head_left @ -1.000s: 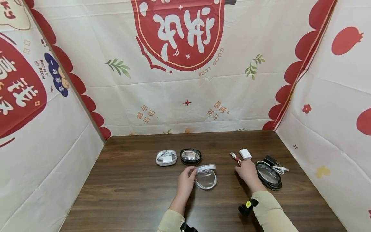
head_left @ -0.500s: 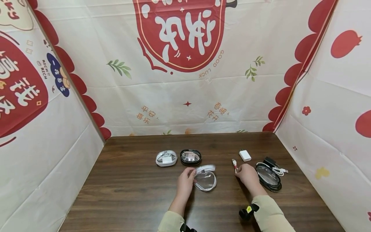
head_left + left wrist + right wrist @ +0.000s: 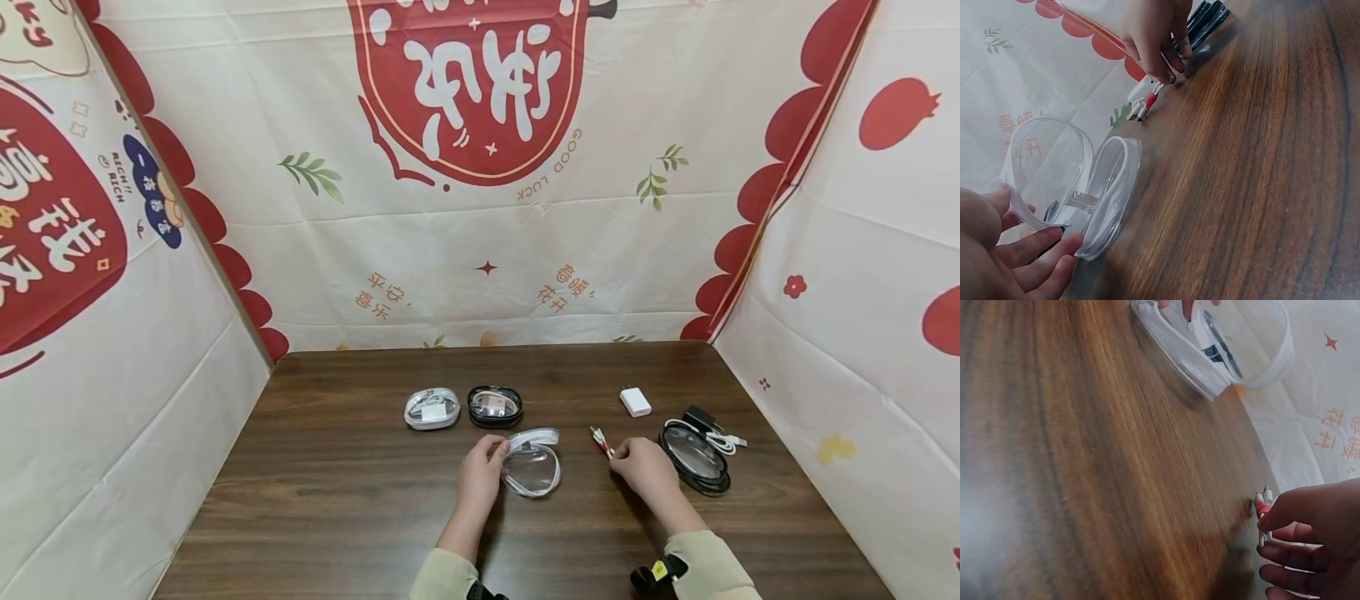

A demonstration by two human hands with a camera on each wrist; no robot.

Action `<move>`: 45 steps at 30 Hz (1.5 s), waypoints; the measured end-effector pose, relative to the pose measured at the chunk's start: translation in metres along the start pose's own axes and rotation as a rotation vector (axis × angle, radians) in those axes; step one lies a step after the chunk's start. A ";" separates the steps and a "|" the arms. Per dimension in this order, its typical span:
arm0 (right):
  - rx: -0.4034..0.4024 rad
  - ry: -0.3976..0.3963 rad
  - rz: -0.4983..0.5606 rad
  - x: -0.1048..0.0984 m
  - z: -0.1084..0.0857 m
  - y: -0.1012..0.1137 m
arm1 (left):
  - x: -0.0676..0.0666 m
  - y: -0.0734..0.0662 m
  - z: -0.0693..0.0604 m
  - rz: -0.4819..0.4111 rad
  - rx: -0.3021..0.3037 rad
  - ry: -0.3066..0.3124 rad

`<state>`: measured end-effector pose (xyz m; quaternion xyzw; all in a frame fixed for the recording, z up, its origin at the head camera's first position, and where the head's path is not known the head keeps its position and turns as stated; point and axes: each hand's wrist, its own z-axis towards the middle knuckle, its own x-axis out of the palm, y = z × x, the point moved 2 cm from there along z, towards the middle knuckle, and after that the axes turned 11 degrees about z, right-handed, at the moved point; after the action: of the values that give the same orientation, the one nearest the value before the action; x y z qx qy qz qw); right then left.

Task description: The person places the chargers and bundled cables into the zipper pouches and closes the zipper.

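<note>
My left hand (image 3: 480, 475) holds the rim of a clear round case with white edging (image 3: 542, 481); in the left wrist view the case (image 3: 1110, 206) stands with its lid up. My right hand (image 3: 648, 471) pinches a small white cable with a red band (image 3: 601, 442), its plugs pointing away from the fingertips. The right wrist view shows the cable (image 3: 1262, 506) between thumb and fingers of the right hand (image 3: 1316, 534). Most of the cable is hidden by that hand.
A white-edged case (image 3: 432, 409) and a black-edged case (image 3: 495, 407) lie behind the left hand. Behind the right hand is a white adapter (image 3: 636, 402). To its right lie a black-edged case (image 3: 696, 458), a black adapter (image 3: 699, 418) and a white cable (image 3: 723, 442).
My right hand has drawn back from beside the white adapter toward the near edge, with the small cable moving along. The left hand and its case have hardly moved.
</note>
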<state>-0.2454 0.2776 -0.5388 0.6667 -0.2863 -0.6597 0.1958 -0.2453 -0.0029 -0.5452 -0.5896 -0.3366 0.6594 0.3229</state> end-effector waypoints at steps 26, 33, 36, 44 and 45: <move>-0.651 0.053 0.227 0.012 -0.045 0.040 | 0.000 -0.009 -0.005 0.003 -0.001 0.057; -0.705 0.060 0.081 0.031 -0.042 0.054 | 0.003 -0.010 -0.007 -0.002 -0.008 0.059; -0.721 0.027 -0.028 0.036 -0.039 0.059 | 0.004 -0.010 -0.009 -0.002 -0.007 0.062; -0.717 -0.027 -0.133 0.046 -0.030 0.063 | 0.003 -0.012 -0.012 -0.024 0.007 0.076; -0.710 -0.042 -0.135 0.049 -0.029 0.063 | 0.003 -0.012 -0.012 -0.031 0.010 0.078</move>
<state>-0.2259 0.1953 -0.5344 0.5609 0.0014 -0.7429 0.3653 -0.2336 0.0068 -0.5376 -0.6080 -0.3294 0.6324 0.3491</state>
